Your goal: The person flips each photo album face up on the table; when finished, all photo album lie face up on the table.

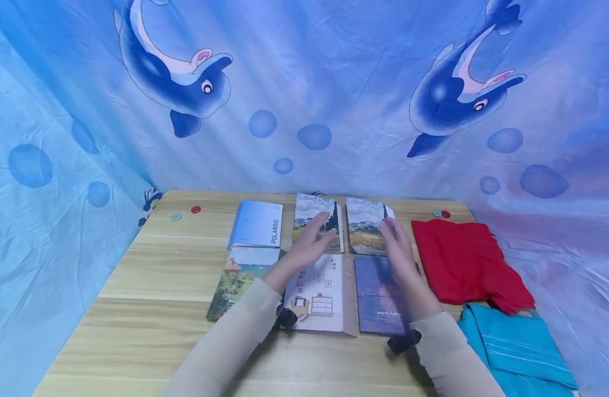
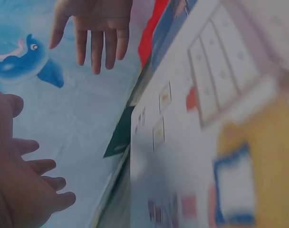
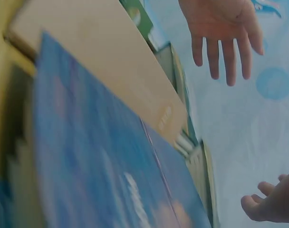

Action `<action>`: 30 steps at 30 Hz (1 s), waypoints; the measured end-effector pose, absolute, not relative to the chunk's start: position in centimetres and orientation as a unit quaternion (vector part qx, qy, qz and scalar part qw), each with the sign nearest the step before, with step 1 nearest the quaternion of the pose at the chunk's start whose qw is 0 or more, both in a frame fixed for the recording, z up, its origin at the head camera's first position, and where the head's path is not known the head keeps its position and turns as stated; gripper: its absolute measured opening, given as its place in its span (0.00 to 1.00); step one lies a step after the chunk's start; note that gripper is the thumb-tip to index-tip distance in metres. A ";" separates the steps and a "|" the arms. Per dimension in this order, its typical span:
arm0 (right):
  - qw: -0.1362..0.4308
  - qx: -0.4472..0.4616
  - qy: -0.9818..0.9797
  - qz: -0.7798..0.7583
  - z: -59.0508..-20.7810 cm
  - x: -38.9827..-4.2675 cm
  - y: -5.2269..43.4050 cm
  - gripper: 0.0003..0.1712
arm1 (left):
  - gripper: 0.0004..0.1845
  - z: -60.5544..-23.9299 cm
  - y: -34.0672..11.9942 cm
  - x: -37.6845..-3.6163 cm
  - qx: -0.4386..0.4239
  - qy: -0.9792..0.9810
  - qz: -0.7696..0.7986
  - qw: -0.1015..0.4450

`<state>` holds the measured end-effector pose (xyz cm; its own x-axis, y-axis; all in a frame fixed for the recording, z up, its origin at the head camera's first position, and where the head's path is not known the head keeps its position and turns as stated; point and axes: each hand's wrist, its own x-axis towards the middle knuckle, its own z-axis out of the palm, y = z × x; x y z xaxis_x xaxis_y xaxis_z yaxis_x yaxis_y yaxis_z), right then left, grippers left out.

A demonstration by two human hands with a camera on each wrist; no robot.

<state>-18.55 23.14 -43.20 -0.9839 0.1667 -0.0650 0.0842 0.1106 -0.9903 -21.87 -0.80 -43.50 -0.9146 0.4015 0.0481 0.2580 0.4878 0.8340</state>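
My left hand point(image 1: 308, 247) hangs with fingers spread over a landscape-painted album point(image 1: 309, 212) and the white album point(image 1: 329, 306) with a furniture drawing. Opposite it, my right hand point(image 1: 399, 247) is held near a second landscape album point(image 1: 362, 223), above the dark blue photo album point(image 1: 376, 300). The palms face each other, and both hands are empty; the wrist views show their fingers extended. To the left lie a light blue Polaroid album point(image 1: 254, 220) and an album with a leafy green cover point(image 1: 235, 286), partly behind the left arm. Together the albums form two rows.
On the right are a crumpled red cloth point(image 1: 468, 264) and a folded teal cloth point(image 1: 527, 347). Small red point(image 1: 195, 209) and green discs point(image 1: 176, 216) lie at the back left, with another pair at the back right. A blue dolphin curtain point(image 1: 354, 110) hangs behind the wooden table point(image 1: 150, 281).
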 end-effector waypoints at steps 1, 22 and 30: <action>0.033 -0.081 -0.741 0.666 -43.3 -18.3 22.7 0.40 | 0.36 -43.6 -1.3 -21.7 0.193 0.861 0.466 0.071; -0.005 -0.059 -0.702 0.709 -45.7 -15.7 13.8 0.36 | 0.33 -45.1 -10.1 -17.3 0.174 0.878 0.445 -0.004; -0.008 -0.040 -0.714 0.699 -46.5 -14.5 11.5 0.35 | 0.34 -46.9 -13.1 -14.5 0.144 0.884 0.444 -0.005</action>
